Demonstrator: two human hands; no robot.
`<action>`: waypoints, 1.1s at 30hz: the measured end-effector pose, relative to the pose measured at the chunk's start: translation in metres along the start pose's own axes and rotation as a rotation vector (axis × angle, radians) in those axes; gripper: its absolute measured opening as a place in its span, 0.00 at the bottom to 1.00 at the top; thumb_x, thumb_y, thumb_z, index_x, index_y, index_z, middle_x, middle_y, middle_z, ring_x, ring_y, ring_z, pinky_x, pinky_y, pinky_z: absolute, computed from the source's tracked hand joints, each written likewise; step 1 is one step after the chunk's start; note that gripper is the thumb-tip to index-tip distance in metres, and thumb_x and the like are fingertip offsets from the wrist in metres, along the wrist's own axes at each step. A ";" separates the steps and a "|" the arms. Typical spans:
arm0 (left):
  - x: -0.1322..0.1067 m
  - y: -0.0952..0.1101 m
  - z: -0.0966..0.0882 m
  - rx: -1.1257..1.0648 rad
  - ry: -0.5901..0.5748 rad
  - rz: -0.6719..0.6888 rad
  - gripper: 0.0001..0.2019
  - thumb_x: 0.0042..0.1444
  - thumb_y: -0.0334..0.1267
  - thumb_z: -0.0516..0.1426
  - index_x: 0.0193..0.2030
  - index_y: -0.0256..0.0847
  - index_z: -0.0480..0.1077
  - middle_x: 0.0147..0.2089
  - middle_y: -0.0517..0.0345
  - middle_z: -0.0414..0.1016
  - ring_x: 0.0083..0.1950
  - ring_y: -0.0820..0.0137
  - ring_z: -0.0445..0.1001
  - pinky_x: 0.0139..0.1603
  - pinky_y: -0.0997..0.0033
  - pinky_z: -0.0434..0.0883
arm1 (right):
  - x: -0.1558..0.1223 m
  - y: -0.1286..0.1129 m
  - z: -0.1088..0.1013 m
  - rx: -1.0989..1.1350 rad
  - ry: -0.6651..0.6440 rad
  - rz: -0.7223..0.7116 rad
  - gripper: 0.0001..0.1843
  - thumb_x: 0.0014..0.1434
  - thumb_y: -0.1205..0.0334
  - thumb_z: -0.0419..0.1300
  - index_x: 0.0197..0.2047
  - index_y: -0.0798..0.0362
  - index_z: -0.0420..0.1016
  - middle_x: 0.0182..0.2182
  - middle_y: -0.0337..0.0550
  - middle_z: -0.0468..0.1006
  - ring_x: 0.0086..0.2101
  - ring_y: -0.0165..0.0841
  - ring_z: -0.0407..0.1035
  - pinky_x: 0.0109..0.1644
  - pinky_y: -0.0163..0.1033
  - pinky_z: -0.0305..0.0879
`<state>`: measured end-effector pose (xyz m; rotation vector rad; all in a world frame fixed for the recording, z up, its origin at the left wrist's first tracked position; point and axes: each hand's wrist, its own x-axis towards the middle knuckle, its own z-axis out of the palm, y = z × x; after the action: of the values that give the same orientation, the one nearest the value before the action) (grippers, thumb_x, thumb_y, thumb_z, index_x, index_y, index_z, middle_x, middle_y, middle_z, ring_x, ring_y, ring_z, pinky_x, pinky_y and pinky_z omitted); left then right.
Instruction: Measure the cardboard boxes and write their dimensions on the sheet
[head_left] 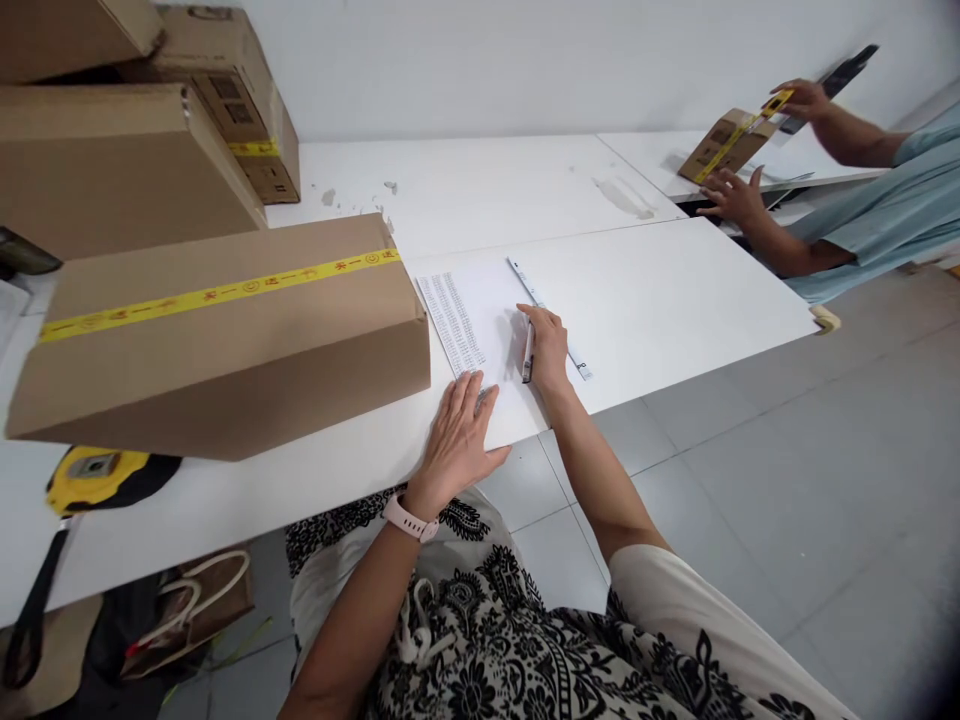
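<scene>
A long white table (675, 300) is seen across the view, made of several tops set edge to edge. On its left part a large cardboard box (225, 340) is laid flat, closed with a yellow printed tape along its top. Behind it, more cardboard boxes (112, 160) are stacked against the wall.

At the far right a co-worker in a light blue shirt is seen in part. A small cardboard box (731, 145) is held tilted between this person's two hands, well apart from the wearer's own hands.

Just beside the right end of the large box, a sheet of paper (487, 300) is laid on the table near its front edge. A column of fine print is seen along its left side; the print is too small to be read.

A yellow tape measure (97, 475) is placed at the front edge of the table, below the large box.

The left hand (461, 425) is pressed flat on the near corner of the sheet, palm down, with the fingers stretched and slightly spread. The right hand (549, 345) is rested on the sheet, and a pen (528, 355) is pinched in its fingers. A narrow white strip (525, 283) is laid along the right edge of the sheet, partly under the right hand. A pale pink watch (409, 520) is worn on the left wrist.
</scene>
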<state>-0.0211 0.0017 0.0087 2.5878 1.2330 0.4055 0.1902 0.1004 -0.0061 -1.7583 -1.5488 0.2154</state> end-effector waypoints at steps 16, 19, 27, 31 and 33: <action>-0.128 -0.019 -0.040 -0.275 0.336 -0.201 0.19 0.61 0.42 0.63 0.59 0.47 0.74 0.65 0.51 0.77 0.68 0.59 0.74 0.68 0.54 0.72 | 0.011 0.001 0.014 -0.181 -0.034 0.052 0.27 0.66 0.69 0.46 0.62 0.58 0.75 0.56 0.61 0.81 0.55 0.52 0.70 0.61 0.57 0.58; -0.149 -0.045 -0.069 -0.250 0.679 -0.400 0.10 0.66 0.45 0.58 0.48 0.44 0.74 0.50 0.51 0.81 0.53 0.63 0.81 0.58 0.58 0.78 | 0.010 0.001 0.014 -0.173 -0.022 0.047 0.26 0.67 0.68 0.46 0.62 0.60 0.75 0.56 0.63 0.81 0.55 0.53 0.71 0.61 0.57 0.59; -0.196 -0.119 -0.119 0.050 1.093 -0.802 0.14 0.61 0.42 0.56 0.50 0.39 0.67 0.53 0.42 0.74 0.59 0.53 0.73 0.60 0.48 0.74 | 0.012 0.010 0.021 -0.205 -0.024 0.025 0.25 0.66 0.66 0.47 0.59 0.61 0.78 0.54 0.64 0.81 0.53 0.53 0.71 0.58 0.55 0.60; -0.204 -0.143 -0.134 0.114 0.934 -0.904 0.28 0.52 0.42 0.64 0.59 0.36 0.66 0.64 0.35 0.69 0.72 0.46 0.61 0.74 0.40 0.56 | 0.015 0.020 0.026 -0.194 0.012 -0.002 0.24 0.65 0.66 0.48 0.56 0.60 0.80 0.52 0.62 0.83 0.52 0.53 0.72 0.58 0.56 0.62; -0.202 -0.155 -0.139 0.103 0.852 -0.947 0.39 0.49 0.44 0.67 0.65 0.32 0.63 0.71 0.29 0.62 0.76 0.42 0.54 0.76 0.38 0.50 | 0.015 0.023 0.027 -0.189 0.029 -0.015 0.24 0.65 0.66 0.48 0.55 0.59 0.80 0.51 0.61 0.83 0.51 0.53 0.73 0.58 0.56 0.62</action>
<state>-0.3029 -0.0478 0.0578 1.5450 2.5552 1.2644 0.1960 0.1268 -0.0342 -1.8851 -1.6045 0.0371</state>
